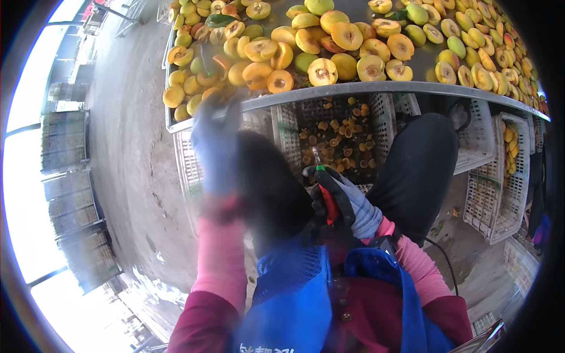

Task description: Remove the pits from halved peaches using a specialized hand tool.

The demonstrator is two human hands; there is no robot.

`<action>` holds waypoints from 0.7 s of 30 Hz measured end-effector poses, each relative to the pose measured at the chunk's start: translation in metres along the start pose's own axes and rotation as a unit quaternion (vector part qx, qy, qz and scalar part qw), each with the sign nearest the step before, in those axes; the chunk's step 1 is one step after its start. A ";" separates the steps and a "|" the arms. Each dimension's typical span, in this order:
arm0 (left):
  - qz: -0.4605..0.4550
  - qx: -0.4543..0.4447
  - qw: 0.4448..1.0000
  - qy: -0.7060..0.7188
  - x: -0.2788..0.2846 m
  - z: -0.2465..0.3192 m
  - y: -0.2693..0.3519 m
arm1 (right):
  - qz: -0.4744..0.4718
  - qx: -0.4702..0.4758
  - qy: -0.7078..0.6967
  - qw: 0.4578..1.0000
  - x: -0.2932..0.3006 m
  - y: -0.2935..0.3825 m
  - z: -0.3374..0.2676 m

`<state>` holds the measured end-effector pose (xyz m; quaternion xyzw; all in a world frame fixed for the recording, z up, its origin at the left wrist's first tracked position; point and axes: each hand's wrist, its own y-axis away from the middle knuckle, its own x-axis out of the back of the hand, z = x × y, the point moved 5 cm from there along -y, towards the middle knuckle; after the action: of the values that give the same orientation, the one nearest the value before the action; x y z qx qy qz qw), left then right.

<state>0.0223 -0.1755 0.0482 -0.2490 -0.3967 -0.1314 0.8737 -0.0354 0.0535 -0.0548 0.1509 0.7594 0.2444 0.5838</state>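
Observation:
My right hand (340,194), in a grey glove with dark palm and fingers, grips a small hand tool (329,204) over my lap. The tool has a red handle, a green collar and a narrow metal tip pointing away from me. Motion blurs my gloved left hand (216,141), which is at the near left edge of a metal-rimmed table (318,92). Whether its fingers hold anything cannot be made out. Closest to it lie yellow stone-fruit halves (212,92). More cut fruit (322,72) spreads along the table, some halves still with their stones.
Between my knees, below the table, a plastic crate (289,132) contains scattered fruit pieces (342,137). Another crate (514,189) with yellow fruit stands at right. Stacked crates (64,141) line the concrete floor (128,132) at left. A black cable (448,260) hangs by my right forearm.

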 end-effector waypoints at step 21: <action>-0.227 -0.077 0.941 0.238 -0.057 0.057 0.079 | 0.044 0.292 0.090 0.951 -0.008 -0.009 -0.076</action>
<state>-0.0171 -0.0764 0.0106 -0.1799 -0.2116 -0.4122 0.8677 -0.1054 0.0266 -0.0382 0.3254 0.8397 0.0499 0.4318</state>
